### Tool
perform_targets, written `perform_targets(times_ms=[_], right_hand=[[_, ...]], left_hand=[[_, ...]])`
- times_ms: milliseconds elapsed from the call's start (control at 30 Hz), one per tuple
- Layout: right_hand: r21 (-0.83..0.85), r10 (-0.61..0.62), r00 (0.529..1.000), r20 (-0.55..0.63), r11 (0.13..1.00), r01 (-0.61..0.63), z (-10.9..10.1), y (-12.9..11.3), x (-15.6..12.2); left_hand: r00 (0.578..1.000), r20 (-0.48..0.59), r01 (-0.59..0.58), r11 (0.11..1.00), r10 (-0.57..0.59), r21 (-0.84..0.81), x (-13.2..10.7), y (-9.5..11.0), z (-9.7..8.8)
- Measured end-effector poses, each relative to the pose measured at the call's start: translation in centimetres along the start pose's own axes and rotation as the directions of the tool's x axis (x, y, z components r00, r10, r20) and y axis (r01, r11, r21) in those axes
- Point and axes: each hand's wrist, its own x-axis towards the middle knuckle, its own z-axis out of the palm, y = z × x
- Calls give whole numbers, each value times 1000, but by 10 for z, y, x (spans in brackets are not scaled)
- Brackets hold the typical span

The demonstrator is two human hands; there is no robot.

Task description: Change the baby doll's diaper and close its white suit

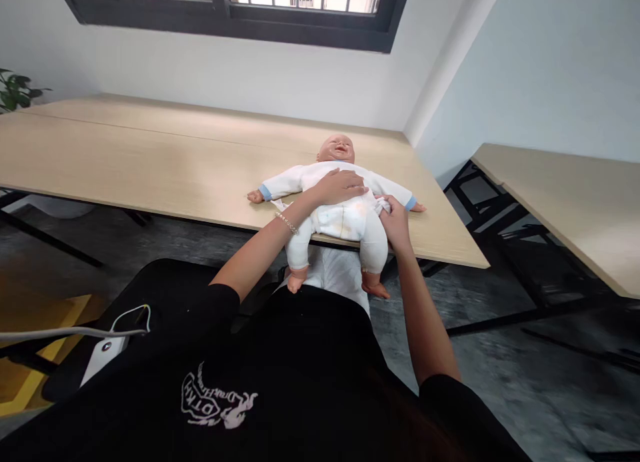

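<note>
A baby doll [310, 177] in a white outfit with blue cuffs lies on its back at the table's front edge, its legs hanging over. Around its hips is a white diaper [345, 221] with faint coloured prints. My left hand [341, 186] lies flat across the doll's belly at the diaper's top edge, fingers stretched out. At the doll's hip on the right, my right hand [395, 219] pinches the diaper's side tab [383, 205]. The other side tab [279, 205] sticks out loose beside my left wrist.
The light wooden table [165, 155] stretches left along the wall beneath a window [300, 25]. Another table [560, 202] stands at the right across a gap. A black chair [170, 282] with a white device [105, 357] and cable is at my left. A plant [17, 92] shows far left.
</note>
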Motion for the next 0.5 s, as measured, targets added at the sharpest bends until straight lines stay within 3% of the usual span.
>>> perform_targets(times_ms=[100,300,400,500], right_hand=[[198,128,991,-34,973,-119,-3,1,-1],[521,333,943,-24,809,-272,-11,1,-3],[621,377,925,47,714,-323,-18,1,-4],[645,366,930,47,699,-308,-19,4,-3]], left_hand=[[1000,6,4,1000,-4,-5,2,-2,1],[1000,7,18,1000,-17,-24,2,-1,1],[1000,13,16,1000,-16,-26,3,-1,1],[1000,19,18,1000,-17,-21,4,-2,1]])
